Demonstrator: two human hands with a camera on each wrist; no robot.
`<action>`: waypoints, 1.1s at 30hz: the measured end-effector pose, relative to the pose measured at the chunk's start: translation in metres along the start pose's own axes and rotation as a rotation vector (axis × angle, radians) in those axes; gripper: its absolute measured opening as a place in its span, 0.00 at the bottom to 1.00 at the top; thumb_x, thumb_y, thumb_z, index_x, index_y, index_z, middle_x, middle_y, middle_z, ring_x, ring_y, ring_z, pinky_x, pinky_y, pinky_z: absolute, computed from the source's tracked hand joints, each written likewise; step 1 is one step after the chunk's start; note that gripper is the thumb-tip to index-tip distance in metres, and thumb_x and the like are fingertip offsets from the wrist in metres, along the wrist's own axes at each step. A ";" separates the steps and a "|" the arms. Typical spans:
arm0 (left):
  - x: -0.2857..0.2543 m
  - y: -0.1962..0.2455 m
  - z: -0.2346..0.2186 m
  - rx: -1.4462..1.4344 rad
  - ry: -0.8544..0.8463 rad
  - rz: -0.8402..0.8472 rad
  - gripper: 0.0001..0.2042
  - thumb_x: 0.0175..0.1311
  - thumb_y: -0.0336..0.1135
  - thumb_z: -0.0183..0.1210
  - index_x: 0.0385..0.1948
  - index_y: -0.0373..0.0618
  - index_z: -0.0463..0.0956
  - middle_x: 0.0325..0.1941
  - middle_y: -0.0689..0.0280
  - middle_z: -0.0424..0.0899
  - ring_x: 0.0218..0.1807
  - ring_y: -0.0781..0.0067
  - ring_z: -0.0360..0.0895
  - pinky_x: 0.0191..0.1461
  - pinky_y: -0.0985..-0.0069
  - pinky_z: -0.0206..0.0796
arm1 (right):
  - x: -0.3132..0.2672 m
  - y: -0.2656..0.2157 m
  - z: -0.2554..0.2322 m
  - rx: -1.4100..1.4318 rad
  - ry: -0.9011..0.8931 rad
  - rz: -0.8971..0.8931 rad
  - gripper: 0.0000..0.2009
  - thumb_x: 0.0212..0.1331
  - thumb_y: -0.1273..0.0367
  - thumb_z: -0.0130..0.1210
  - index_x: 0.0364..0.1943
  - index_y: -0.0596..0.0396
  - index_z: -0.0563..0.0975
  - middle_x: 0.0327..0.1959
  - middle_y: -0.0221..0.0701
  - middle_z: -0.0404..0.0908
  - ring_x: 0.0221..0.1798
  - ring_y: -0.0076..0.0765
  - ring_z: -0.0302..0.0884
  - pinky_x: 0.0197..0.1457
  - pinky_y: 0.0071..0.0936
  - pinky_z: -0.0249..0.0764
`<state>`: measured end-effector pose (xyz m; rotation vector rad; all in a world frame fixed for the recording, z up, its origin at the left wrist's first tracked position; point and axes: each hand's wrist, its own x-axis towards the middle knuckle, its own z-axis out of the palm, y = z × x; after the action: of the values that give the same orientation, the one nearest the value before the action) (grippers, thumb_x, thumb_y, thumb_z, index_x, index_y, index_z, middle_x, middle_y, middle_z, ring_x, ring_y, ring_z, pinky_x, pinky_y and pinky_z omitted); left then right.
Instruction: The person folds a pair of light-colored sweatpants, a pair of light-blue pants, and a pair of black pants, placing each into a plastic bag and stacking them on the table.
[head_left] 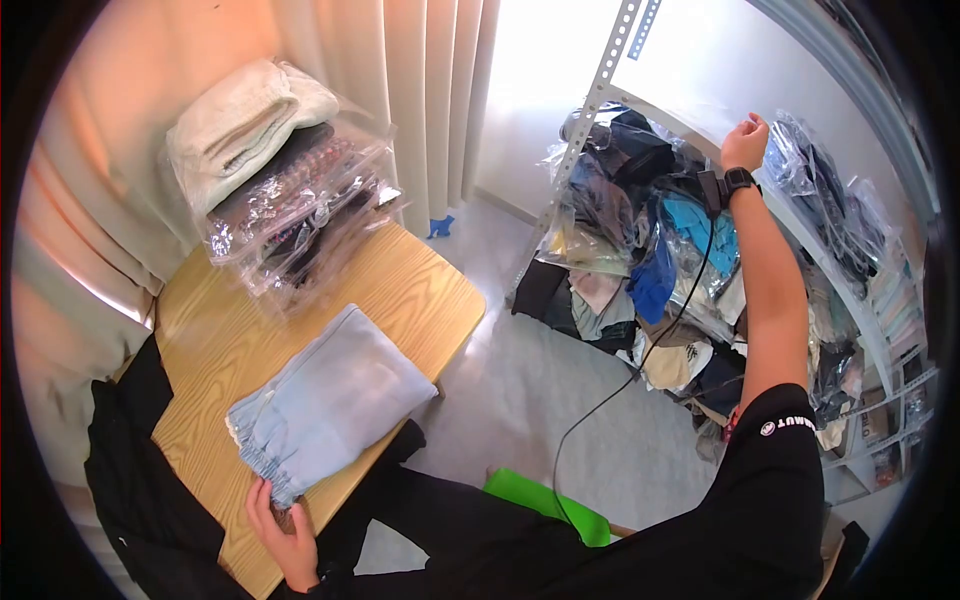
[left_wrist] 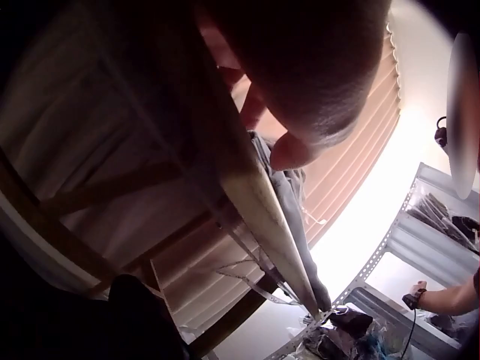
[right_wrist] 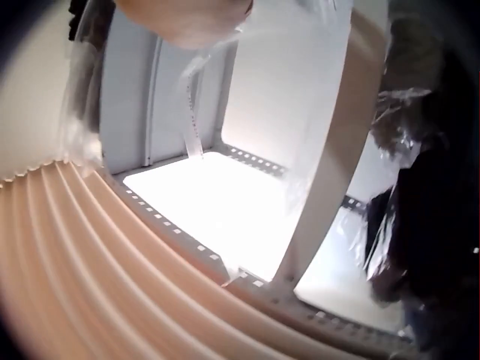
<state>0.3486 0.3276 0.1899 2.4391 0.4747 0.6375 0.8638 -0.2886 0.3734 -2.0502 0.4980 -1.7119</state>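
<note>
On the wooden table lies a folded light-blue denim garment with a gathered elastic edge. My left hand rests at that gathered end, near the table's front edge, its fingertips touching the cloth. In the left wrist view the thumb lies by the garment at the tabletop's edge. My right arm reaches out to the metal shelf, and the right hand has its fingers curled. From it, in the right wrist view, hangs a clear plastic bag with a printed strip.
A stack of bagged clothes with a cream folded garment on top stands at the table's back. Bagged clothes crowd the shelf. A black cable runs from the right wrist. Curtains hang behind; a green object sits below.
</note>
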 end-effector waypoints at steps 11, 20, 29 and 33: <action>-0.008 -0.007 0.003 -0.088 0.014 -0.066 0.25 0.53 0.30 0.57 0.55 0.36 0.65 0.59 0.50 0.64 0.62 0.50 0.61 0.63 0.63 0.54 | -0.161 -0.119 -0.212 0.746 -0.242 -0.242 0.04 0.63 0.74 0.50 0.39 0.59 0.71 0.40 0.33 0.73 0.46 0.30 0.69 0.58 0.30 0.63; -0.004 0.007 -0.006 0.085 -0.130 0.095 0.31 0.46 0.36 0.65 0.56 0.43 0.66 0.66 0.47 0.57 0.65 0.43 0.56 0.67 0.55 0.48 | -0.346 -0.217 -0.328 1.038 -1.054 -0.463 0.11 0.44 0.83 0.52 0.28 0.48 0.72 0.30 0.27 0.77 0.37 0.34 0.72 0.69 0.57 0.45; -0.076 0.048 -0.021 -1.492 0.133 -0.452 0.34 0.60 0.25 0.56 0.66 0.44 0.45 0.62 0.53 0.65 0.58 0.62 0.69 0.61 0.66 0.62 | -0.439 -0.288 -0.390 1.510 -1.518 -0.777 0.14 0.39 0.78 0.61 0.33 0.44 0.78 0.33 0.20 0.77 0.37 0.28 0.73 0.68 0.55 0.47; -0.078 0.033 -0.024 -1.412 0.524 -0.617 0.21 0.62 0.23 0.53 0.56 0.43 0.59 0.44 0.62 0.78 0.40 0.72 0.79 0.39 0.78 0.73 | -0.455 -0.291 -0.391 1.489 -1.654 -0.741 0.14 0.44 0.78 0.60 0.36 0.47 0.77 0.34 0.22 0.77 0.39 0.30 0.74 0.69 0.51 0.48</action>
<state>0.2783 0.2765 0.2014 0.7357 0.6221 0.8830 0.3996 0.1610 0.2085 -1.5207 -1.5892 0.1839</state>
